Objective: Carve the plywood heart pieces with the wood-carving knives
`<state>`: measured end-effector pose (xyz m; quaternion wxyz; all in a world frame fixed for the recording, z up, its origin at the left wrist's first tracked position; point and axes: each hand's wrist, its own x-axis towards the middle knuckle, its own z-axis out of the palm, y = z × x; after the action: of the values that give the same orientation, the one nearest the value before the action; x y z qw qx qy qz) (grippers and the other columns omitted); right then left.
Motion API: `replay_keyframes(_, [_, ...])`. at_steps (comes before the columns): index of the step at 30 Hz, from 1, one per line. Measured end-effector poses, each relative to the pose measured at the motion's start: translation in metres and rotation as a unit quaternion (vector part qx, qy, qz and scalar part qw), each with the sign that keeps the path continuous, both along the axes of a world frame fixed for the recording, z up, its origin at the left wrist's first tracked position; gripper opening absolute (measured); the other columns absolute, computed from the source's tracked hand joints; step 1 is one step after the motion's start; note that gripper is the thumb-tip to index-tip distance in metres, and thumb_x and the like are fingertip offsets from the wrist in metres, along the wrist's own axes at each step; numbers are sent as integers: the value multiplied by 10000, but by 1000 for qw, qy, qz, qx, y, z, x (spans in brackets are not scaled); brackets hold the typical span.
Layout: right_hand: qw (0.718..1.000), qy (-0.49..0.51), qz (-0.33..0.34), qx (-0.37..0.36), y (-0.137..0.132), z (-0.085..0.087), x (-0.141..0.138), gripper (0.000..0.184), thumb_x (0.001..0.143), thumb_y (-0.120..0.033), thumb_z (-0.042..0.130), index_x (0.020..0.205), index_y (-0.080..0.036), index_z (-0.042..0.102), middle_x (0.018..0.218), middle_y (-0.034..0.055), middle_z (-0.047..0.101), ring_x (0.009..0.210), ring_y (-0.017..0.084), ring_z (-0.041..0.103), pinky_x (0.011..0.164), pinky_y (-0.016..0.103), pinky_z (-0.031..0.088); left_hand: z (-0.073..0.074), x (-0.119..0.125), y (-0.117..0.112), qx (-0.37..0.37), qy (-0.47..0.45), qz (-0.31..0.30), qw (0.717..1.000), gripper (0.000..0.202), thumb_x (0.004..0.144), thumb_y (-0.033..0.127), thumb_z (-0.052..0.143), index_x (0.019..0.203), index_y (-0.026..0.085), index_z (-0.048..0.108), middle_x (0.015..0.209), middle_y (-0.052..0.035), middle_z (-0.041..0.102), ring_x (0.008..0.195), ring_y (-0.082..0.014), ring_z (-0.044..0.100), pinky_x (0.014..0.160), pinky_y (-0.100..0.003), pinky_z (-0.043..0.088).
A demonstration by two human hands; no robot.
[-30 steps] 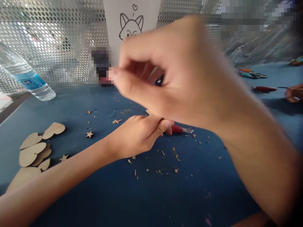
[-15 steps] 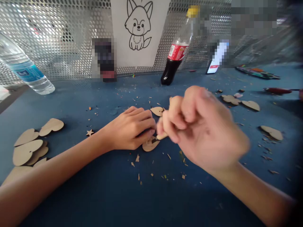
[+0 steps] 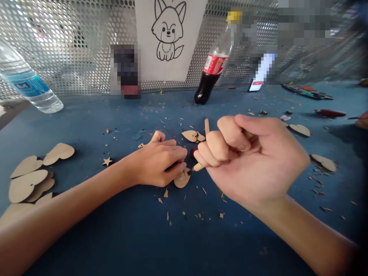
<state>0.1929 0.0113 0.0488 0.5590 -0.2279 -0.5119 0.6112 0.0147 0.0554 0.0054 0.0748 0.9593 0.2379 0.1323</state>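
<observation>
My left hand (image 3: 162, 161) is closed, its fingertips pressing a small wooden heart-shaped piece (image 3: 181, 181) against the table; part of the piece is hidden beneath the fingers. In a fist, my right hand (image 3: 247, 153) grips a carving tool (image 3: 197, 167) with a pale wooden handle. Its dark metal tip meets the right edge of the piece, close to my left fingertips. Most of the handle is hidden in my palm. Just beyond the hands lie a wooden heart (image 3: 189, 135) and a flat wooden stick (image 3: 206, 126). A dark red object (image 3: 194, 152), partly covered, shows between the hands.
Wooden hearts (image 3: 27, 186) lie at left near a small wooden star (image 3: 107, 161). Wood chips (image 3: 166, 193) litter the blue table (image 3: 138, 237). A water bottle (image 3: 34, 90), cola bottle (image 3: 211, 76) and fox drawing (image 3: 169, 69) stand at the back. A person's fingers (image 3: 362, 121) show far right.
My right fist has shifted slightly right and down, uncovering the wooden stick and the dark red object. My left index knuckle has lifted a little. The tool tip stays at the wooden piece.
</observation>
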Motion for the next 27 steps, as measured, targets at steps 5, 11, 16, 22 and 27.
replay_keyframes(5, [999, 30, 17, -9, -1, -2, -6, 397, 887, -284, 410, 570, -199, 188, 509, -50, 109, 446, 112, 135, 466, 306, 215, -2, -1, 1, -22, -8, -2, 1000, 234, 959, 245, 418, 781, 175, 553, 701, 1, 575, 695, -169, 482, 756, -370, 229])
replay_keyframes(11, [1000, 26, 14, -10, -2, -3, -7, 408, 903, -282, 405, 562, -198, 197, 498, -49, 120, 446, 109, 128, 459, 306, 211, -1, 0, 0, -21, -14, -6, 1000, 232, 949, 242, 420, 766, 177, 547, 678, 9, 555, 670, -165, 467, 736, -365, 219])
replay_keyframes(16, [1000, -13, -17, -23, -4, -1, -13, 445, 931, -290, 426, 551, -201, 211, 494, -57, 119, 437, 97, 156, 456, 299, 191, -1, 0, 1, -17, -11, -6, 1000, 235, 950, 230, 409, 783, 175, 564, 738, -8, 618, 688, -164, 499, 732, -369, 228])
replay_keyframes(22, [995, -86, -57, 9, -9, -1, -30, 524, 1009, -291, 426, 516, -210, 265, 487, -56, 178, 435, 99, 181, 472, 319, 192, -3, -2, 2, -9, -11, -25, 1000, 258, 953, 241, 422, 751, 181, 572, 755, -17, 652, 747, -190, 550, 792, -391, 294])
replay_keyframes(27, [993, -100, -59, 22, -10, -1, -35, 522, 1007, -258, 400, 506, -208, 265, 485, -51, 176, 428, 101, 138, 464, 336, 188, -8, -3, 5, -33, -19, -29, 999, 233, 939, 240, 449, 744, 184, 564, 736, -9, 642, 772, -185, 557, 858, -392, 362])
